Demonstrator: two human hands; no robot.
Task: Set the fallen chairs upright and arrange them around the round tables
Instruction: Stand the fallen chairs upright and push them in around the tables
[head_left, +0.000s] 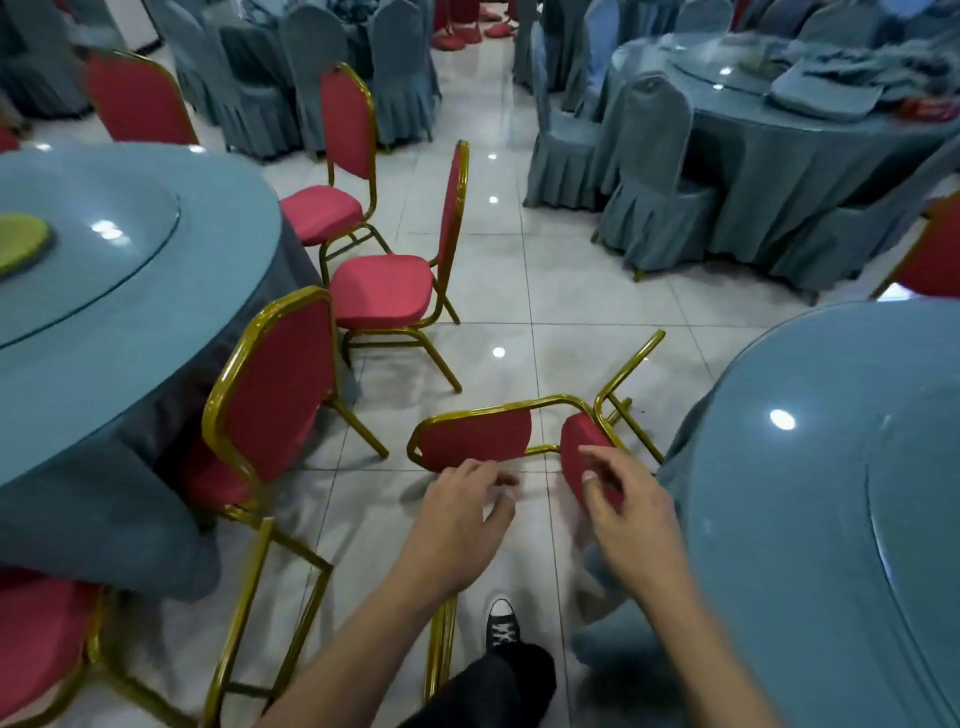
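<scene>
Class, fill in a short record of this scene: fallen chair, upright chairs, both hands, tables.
fallen chair: red chair on its side on the floor, legs toward right table
upright chairs: three red ones beside left table
left hand: open, reaching, holds nothing
right hand: open, over the fallen chair's seat, holds nothing

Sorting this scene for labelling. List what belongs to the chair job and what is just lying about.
Job:
- fallen red padded chair with gold metal frame
- left hand, open
- right hand, open
- round table with blue-grey cloth
- upright red gold-framed chairs

Lying about:
- green round cushion
- folded blue-grey covers
- red slippers
</scene>
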